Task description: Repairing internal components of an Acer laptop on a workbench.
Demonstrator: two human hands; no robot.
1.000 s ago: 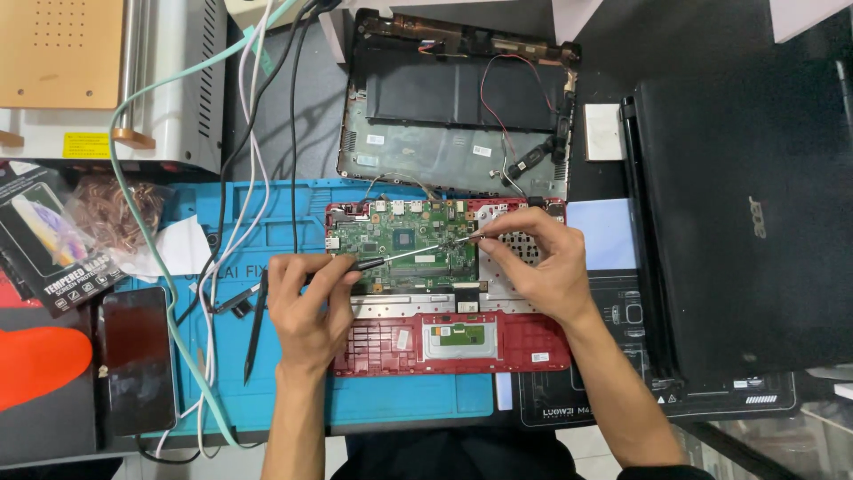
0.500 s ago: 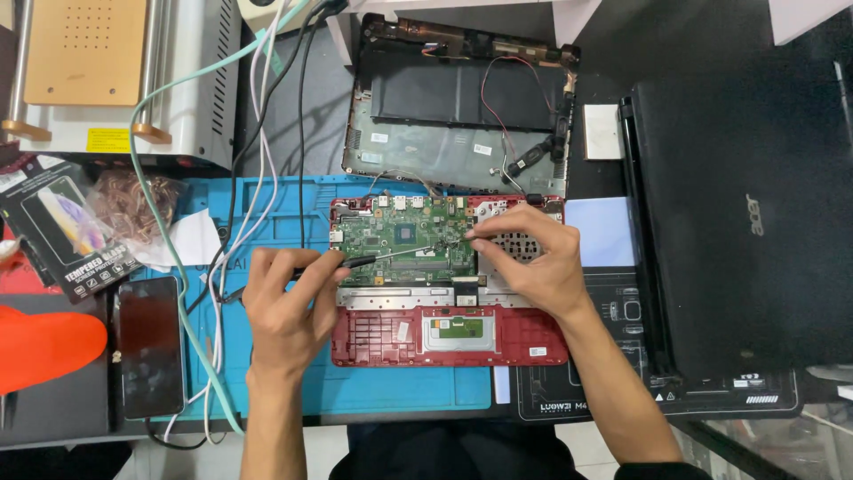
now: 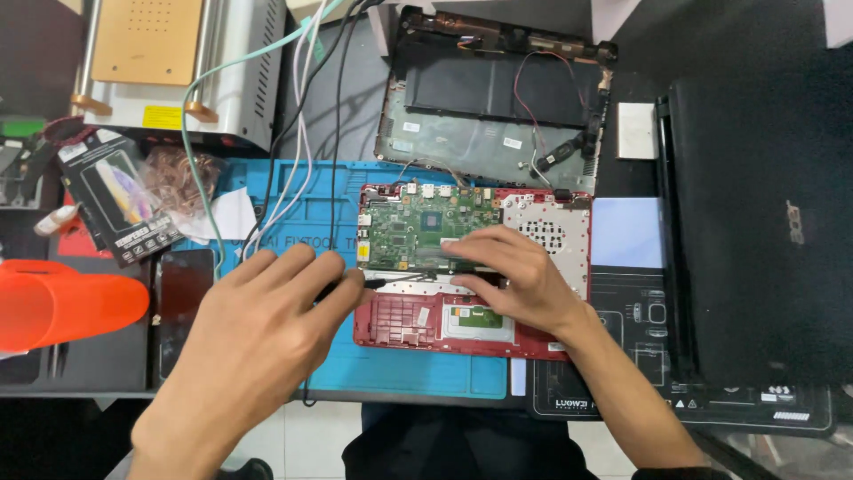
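Green circuit board (image 3: 418, 227) just beyond both hands' fingertips.

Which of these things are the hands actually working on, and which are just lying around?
Being worked on:
- left hand, fingers by the red laptop base
- right hand on the green circuit board

Lying about:
- grey laptop cover
- black closed laptop
- phone
- orange cone

A single head-worn camera looked steeply down, close over the blue work mat (image 3: 293, 213) and opened red laptop (image 3: 533, 342).
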